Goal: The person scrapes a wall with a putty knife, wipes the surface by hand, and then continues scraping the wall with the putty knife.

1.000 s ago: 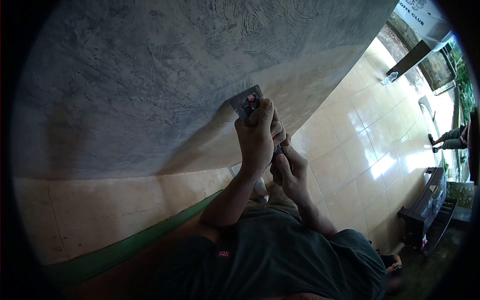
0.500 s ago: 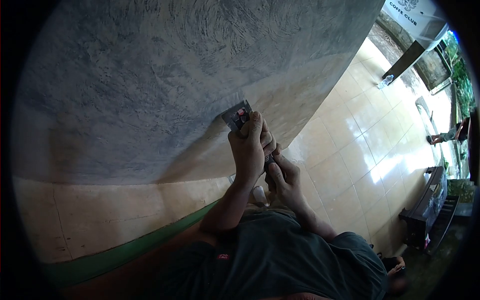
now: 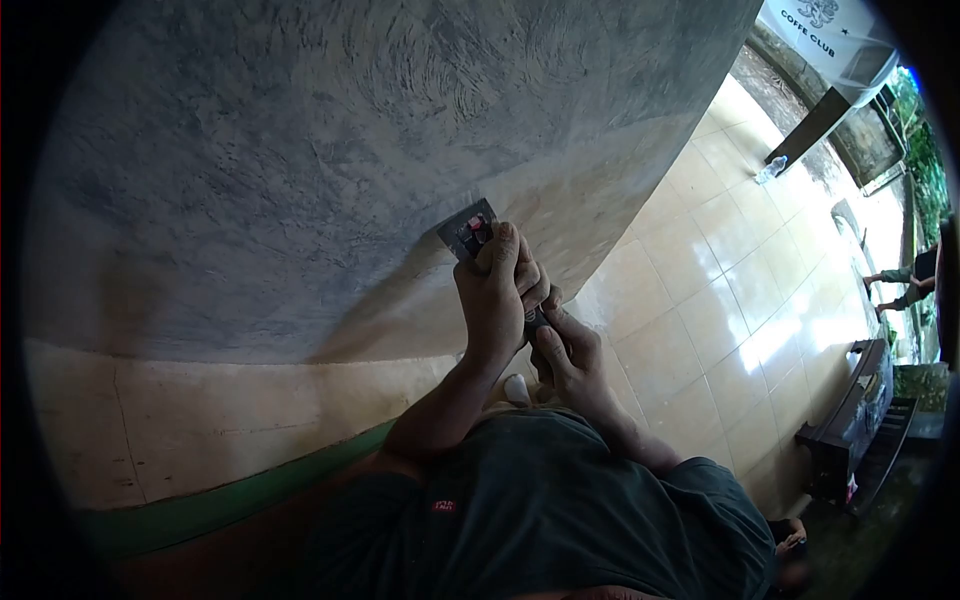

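A: Closest in, the dark shirt point(image 3: 580, 500), and both arms reach up from it! What about the grip?

B: Clamped, on both sides! The right hand point(image 3: 575, 365) is closed low on the handle of the scraper point(image 3: 467, 230), and the left hand point(image 3: 490, 300) is wrapped round it higher up, near the flat blade.

A: And the blade?

B: Tilted, up at the wall point(image 3: 300, 150), right by where rough grey coating meets paler tan! Whether its whole edge touches, I can't tell.

A: Beyond the hands?

B: Shiny tiled floor point(image 3: 690, 300), with a dark bench point(image 3: 850, 420) off to the right. Further out, a clear bottle point(image 3: 771, 169) by the foot of a post point(image 3: 812, 125), a white banner point(image 3: 825, 50) reading "COFFE CLUB", and a person point(image 3: 905, 285) at the right edge, partly cut off!
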Motion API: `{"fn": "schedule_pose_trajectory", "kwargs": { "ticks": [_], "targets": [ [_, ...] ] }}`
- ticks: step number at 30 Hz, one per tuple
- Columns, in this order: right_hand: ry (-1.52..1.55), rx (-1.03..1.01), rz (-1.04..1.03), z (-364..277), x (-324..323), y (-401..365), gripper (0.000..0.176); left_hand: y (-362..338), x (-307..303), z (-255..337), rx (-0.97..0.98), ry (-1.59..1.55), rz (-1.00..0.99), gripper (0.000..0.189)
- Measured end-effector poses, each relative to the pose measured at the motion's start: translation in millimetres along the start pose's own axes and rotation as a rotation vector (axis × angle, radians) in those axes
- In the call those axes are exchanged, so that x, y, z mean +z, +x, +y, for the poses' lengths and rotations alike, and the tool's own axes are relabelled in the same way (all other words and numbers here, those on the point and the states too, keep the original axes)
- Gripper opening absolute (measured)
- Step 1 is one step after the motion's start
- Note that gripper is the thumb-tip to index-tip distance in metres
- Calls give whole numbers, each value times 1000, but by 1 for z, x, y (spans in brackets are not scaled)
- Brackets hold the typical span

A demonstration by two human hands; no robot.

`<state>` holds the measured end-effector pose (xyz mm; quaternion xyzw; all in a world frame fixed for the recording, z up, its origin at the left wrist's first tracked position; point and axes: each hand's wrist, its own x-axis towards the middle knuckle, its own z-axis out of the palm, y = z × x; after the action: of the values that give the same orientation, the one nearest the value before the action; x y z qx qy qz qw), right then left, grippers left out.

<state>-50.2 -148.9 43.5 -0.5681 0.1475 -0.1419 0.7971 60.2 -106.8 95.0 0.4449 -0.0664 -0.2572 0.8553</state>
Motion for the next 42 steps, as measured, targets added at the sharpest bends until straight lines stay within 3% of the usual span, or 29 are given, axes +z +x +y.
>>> {"fn": "schedule_pose_trajectory", "kwargs": {
  "ticks": [12,24,30,32,42],
  "targets": [
    [-81,42,-50,-26,-2,4,27,3,7,5,-27,-18,-16,38],
    [-61,18,-63,-20,2,6,32,4,-5,12,-27,78,-156,33],
    [-72,23,-28,-23,-5,0,36,2,-10,18,-148,-4,-248,36],
    [-100,47,-39,-26,-4,2,38,8,-19,17,-190,52,-375,32],
    [-114,60,-51,-26,-5,-5,46,7,-27,22,-312,-19,-466,32]
  ]
}}
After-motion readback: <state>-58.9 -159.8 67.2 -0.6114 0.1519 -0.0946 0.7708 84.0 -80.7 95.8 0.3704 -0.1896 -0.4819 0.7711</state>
